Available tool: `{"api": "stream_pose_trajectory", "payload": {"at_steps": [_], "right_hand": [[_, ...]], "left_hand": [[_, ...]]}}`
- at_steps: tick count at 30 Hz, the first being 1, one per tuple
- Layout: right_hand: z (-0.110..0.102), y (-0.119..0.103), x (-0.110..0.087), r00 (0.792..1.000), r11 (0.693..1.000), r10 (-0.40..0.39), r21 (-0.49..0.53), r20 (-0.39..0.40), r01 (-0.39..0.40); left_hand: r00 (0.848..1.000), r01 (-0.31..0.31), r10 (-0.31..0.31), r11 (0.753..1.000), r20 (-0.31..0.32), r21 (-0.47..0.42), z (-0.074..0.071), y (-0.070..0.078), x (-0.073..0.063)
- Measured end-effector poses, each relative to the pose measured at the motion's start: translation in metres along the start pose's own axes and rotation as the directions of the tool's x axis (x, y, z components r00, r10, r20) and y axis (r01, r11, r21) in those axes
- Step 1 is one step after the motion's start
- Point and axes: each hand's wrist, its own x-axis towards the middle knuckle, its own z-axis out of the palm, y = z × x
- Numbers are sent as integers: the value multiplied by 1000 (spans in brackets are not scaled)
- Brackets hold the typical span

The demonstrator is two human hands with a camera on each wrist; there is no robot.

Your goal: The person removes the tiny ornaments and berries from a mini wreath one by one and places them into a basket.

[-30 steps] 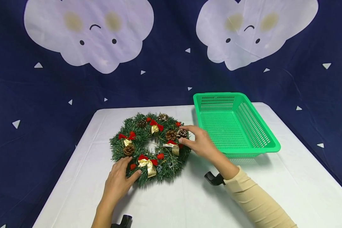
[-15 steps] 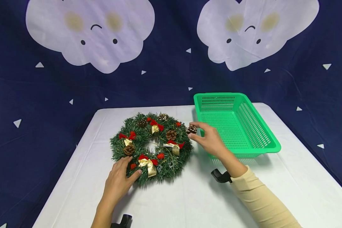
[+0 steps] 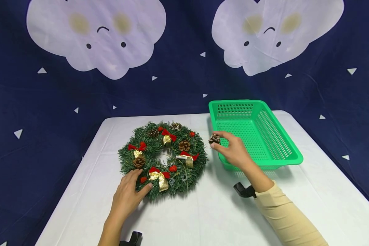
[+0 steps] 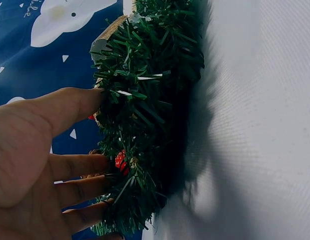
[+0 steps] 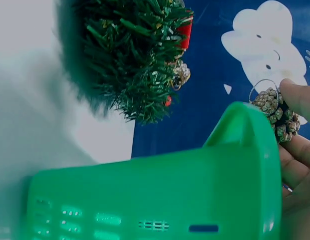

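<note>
My right hand [image 3: 236, 151] pinches a pine cone [image 3: 214, 138] with pale-tipped scales between thumb and fingertips, over the left side of the green basket [image 3: 295, 160]. In the right wrist view, a thin wire loop [image 5: 262, 87] sticks out from the cone near the basket's rim. A green Christmas wreath [image 3: 196, 175] lies left of the basket, trimmed with red and gold bows [image 3: 160, 178], red berries and several pine cones [image 3: 184, 146]. My left hand [image 3: 127, 194] rests on the wreath's near left edge, fingers spread and touching the greenery in the left wrist view.
A white cloth covers the table [image 3: 203, 218]. Behind it hangs a dark blue backdrop [image 3: 184, 82] with clouds and small triangles. The basket has slotted walls and stands at the back right. Black wrist mounts [image 3: 244, 190] sit below both wrists.
My right hand has lifted the pine cone away from the wreath's right side and carried it rightward to the basket's left rim. My left hand and the wreath stay in place.
</note>
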Motion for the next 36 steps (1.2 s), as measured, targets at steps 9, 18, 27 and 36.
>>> {"api": "stream_pose_trajectory", "payload": {"at_steps": [9,18,27,36], "right_hand": [[-6,9,-2,1000,999,27,-17,-14,-27],[-10,19,1,997,997,67,-26,-25,-67],[-16,29,3,996,995,87,-42,-29,-88],[-21,35,5,995,994,95,-58,-7,-95]], "left_hand": [[1000,3,-3,1000,0,0,-1,1,-1],[1000,4,-4,1000,0,-8,-1,0,-1],[1000,7,-7,1000,2,-9,-1,1,-1],[1000,2,-2,1000,-1,-7,-1,1,-1]]}}
